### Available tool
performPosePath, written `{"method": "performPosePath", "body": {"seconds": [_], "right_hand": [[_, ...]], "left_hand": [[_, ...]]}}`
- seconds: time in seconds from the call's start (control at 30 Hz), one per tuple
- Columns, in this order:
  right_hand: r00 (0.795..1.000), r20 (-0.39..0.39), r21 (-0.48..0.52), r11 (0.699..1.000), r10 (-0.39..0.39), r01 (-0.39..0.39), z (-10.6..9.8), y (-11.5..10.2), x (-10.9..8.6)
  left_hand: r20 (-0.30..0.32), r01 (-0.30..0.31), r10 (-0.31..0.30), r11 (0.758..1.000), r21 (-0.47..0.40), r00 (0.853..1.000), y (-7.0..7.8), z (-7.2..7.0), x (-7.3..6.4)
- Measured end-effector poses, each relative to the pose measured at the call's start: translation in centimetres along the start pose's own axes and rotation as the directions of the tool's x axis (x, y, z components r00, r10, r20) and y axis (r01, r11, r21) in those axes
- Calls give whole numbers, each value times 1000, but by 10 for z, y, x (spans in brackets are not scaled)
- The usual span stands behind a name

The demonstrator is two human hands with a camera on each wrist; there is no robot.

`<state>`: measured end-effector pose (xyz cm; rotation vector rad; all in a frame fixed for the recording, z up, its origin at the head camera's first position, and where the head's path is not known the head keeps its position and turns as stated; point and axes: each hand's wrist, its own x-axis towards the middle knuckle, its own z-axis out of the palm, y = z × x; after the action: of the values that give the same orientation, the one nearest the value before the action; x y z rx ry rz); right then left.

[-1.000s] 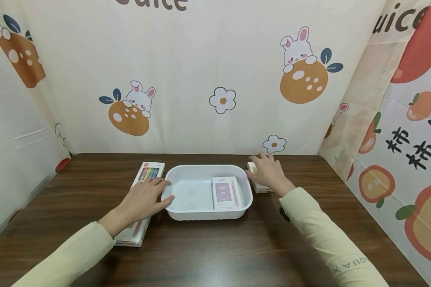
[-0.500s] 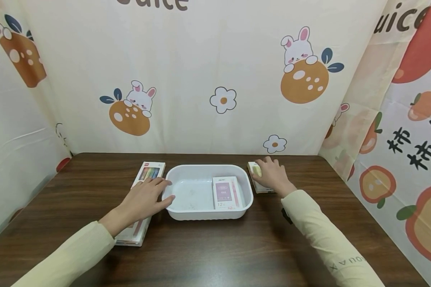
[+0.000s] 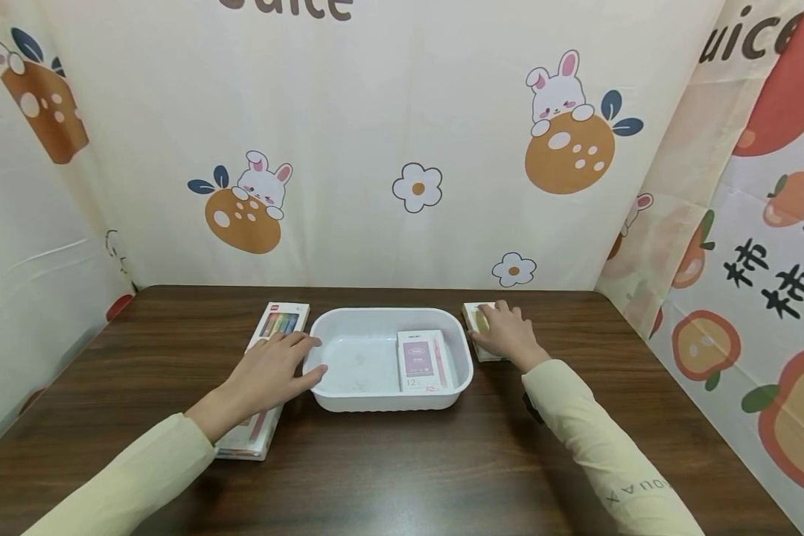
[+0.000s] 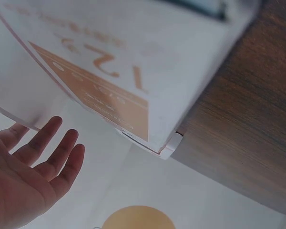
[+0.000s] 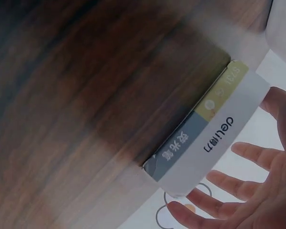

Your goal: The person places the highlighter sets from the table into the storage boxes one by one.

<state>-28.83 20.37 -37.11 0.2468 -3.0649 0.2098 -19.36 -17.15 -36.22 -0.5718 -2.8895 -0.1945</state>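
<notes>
My right hand (image 3: 508,336) lies over a flat white highlighter box (image 3: 481,321) on the table. Its fingers are spread and slightly bent. In the right wrist view the thumb is right at one edge of that highlighter box (image 5: 214,138), and the fingertips hang near its opposite end. My left hand (image 3: 263,378) rests with loose fingers at the left rim of a white plastic tray (image 3: 351,400). Under that hand lie stacked flat boxes (image 3: 284,318) with coloured pens pictured on the top one. Inside the tray, at its right end, is a white and purple box (image 3: 420,361).
The dark wood table (image 3: 388,469) carries all these things. A printed cloth curtain (image 3: 348,112) rises behind its far edge, with more cloth (image 3: 703,313) along the right and left sides.
My right hand has come down and slightly toward me over the highlighter box, its fingers bending more, so more of the box shows. The left hand and the tray stay put.
</notes>
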Motion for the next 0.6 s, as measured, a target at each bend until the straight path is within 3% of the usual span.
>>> {"method": "performPosePath", "body": {"seconds": [0.6], "right_hand": [[1000,27,54,999,1,-2,8,-2,2]], "left_hand": [[13,7,-7,1000,-4,1000,1,-2,0]]}}
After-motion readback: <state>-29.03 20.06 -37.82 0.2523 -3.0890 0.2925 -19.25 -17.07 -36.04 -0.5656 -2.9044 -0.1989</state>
